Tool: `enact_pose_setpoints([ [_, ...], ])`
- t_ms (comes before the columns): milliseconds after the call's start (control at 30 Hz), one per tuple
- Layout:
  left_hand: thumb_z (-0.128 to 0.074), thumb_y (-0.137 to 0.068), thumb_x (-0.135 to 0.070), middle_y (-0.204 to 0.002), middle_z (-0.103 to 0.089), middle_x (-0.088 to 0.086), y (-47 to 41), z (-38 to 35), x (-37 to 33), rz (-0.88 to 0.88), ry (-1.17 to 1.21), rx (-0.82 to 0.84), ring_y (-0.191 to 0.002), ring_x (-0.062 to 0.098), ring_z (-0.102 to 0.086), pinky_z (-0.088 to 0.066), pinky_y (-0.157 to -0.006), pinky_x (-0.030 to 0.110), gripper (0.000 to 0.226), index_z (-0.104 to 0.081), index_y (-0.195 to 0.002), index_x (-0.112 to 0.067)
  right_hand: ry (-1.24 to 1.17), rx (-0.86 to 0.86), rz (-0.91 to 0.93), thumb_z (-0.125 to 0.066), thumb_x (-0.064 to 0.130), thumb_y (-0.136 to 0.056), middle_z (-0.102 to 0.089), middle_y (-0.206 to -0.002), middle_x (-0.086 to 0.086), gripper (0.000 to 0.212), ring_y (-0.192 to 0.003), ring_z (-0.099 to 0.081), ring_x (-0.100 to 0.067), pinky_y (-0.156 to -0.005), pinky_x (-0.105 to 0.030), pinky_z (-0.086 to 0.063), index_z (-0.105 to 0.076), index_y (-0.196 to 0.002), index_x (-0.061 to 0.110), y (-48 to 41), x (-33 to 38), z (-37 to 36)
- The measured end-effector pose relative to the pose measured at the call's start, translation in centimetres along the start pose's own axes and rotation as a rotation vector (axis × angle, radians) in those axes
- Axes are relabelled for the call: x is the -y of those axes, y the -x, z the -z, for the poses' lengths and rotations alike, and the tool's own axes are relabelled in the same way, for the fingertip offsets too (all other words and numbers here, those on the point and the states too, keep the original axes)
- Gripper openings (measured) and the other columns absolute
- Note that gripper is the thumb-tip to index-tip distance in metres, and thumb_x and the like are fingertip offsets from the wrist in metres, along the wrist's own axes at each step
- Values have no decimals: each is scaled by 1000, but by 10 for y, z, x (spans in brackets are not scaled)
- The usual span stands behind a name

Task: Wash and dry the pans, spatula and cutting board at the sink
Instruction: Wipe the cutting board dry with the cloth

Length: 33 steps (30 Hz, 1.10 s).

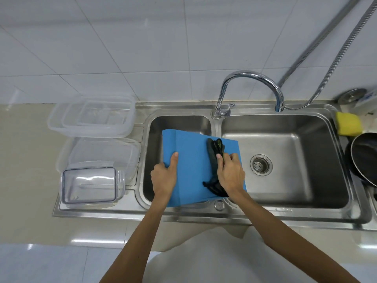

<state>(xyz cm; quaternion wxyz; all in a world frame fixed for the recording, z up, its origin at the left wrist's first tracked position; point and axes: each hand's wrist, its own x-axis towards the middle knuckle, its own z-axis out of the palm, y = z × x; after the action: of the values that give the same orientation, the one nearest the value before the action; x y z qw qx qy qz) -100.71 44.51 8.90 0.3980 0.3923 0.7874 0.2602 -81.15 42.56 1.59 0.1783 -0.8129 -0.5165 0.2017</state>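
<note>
Your left hand (164,176) grips the blue board's (191,160) left edge, holding it tilted over the sink (285,213); your right hand (230,172) clutches a dark cloth (214,152) against its face. The board looks stiff, light and likely slick, so keep thumb on top.

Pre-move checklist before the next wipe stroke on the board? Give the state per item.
1. Left hand grips the board by its left edge, thumb on top: ok.
2. Right hand holds the cloth against the board's top face: ok.
3. Board is held over the sink, so drips fall into the basins: ok.
4. Faucet shows no stream: ok.
5. Pan sits apart from the board, at the far right: ok.
6. Board's underside is clean and dry: cannot tell, as it is hidden.
</note>
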Motion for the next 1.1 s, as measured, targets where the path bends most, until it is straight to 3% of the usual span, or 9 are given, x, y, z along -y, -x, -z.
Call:
enact_pose_setpoints([
  [100, -60, -89, -62, -76, -71, 6, -1, 0, 0, -4, 0, 11, -65, 18, -67, -46, -53, 25, 63, -66, -82, 0, -9, 0, -2, -33, 44, -106, -49, -96, -9, 45, -81, -55, -30, -64, -37, -45, -59, -102, 8, -1, 1, -1],
  [233, -59, -88, -64, -77, -72, 6, -3, 0, 1, 1, -3, 19, -67, 19, -69, -51, -55, 27, 63, -67, -83, -1, -93, 38, 21, -37, 35, -108, -58, -90, -11, 37, -78, -59, -32, -65, -45, -50, -57, -99, 6, -7, 0, -6],
  [367, -59, -88, -64, -77, -71, 6, -4, 1, 2, 1, -17, 18, -67, 20, -69, -51, -55, 27, 64, -68, -83, -1, -248, 158, 1, -44, 29, -107, -56, -75, -6, 28, -72, -54, -31, -62, -38, -37, -47, -86, 11, -18, -10, 0],
  [533, -59, -89, -62, -77, -71, 4, -4, 2, 2, 4, -2, 29, -67, 18, -69, -48, -54, 25, 62, -67, -82, -2, -372, 289, -42, -52, 28, -105, -54, -68, -6, 32, -65, -49, -22, -61, -33, -39, -53, -85, 2, -29, -24, 23],
  [667, -58, -90, -61, -77, -71, 3, -4, 2, 2, -10, -5, 35, -66, 16, -68, -45, -53, 22, 60, -68, -84, -2, -418, 146, -103, -47, 25, -106, -63, -81, -14, 29, -75, -57, -30, -66, -38, -39, -55, -91, 1, -30, -34, 40],
  [767, -58, -90, -62, -77, -71, 5, -5, 1, 3, -10, -7, 27, -66, 17, -68, -48, -54, 25, 63, -67, -83, 0, -374, 47, -96, -45, 24, -107, -56, -72, -6, 28, -69, -52, -27, -62, -36, -31, -49, -85, 7, -29, -45, 65],
  [900, -58, -89, -64, -77, -72, 7, -7, 1, 5, -7, 4, 48, -67, 21, -70, -54, -58, 31, 65, -66, -84, 0, -243, 50, -1, -43, 25, -108, -60, -78, -9, 24, -71, -56, -31, -61, -41, -41, -52, -92, 8, -31, -57, 93],
  [1033, -57, -91, -61, -76, -70, 7, -5, 2, 3, -22, -7, 37, -64, 19, -67, -48, -54, 27, 63, -63, -79, 0, -158, -60, 24, -41, 19, -108, -58, -79, -9, 19, -66, -50, -27, -57, -33, -27, -53, -97, 8, -32, -51, 109],
  [1100, -56, -91, -61, -76, -70, 8, -5, 1, 2, -27, -22, 36, -63, 18, -66, -46, -54, 26, 63, -63, -79, 0, -177, -83, 35, -42, 20, -107, -65, -86, -16, 20, -71, -55, -33, -63, -35, -37, -57, -107, 6, -29, -34, 103],
])
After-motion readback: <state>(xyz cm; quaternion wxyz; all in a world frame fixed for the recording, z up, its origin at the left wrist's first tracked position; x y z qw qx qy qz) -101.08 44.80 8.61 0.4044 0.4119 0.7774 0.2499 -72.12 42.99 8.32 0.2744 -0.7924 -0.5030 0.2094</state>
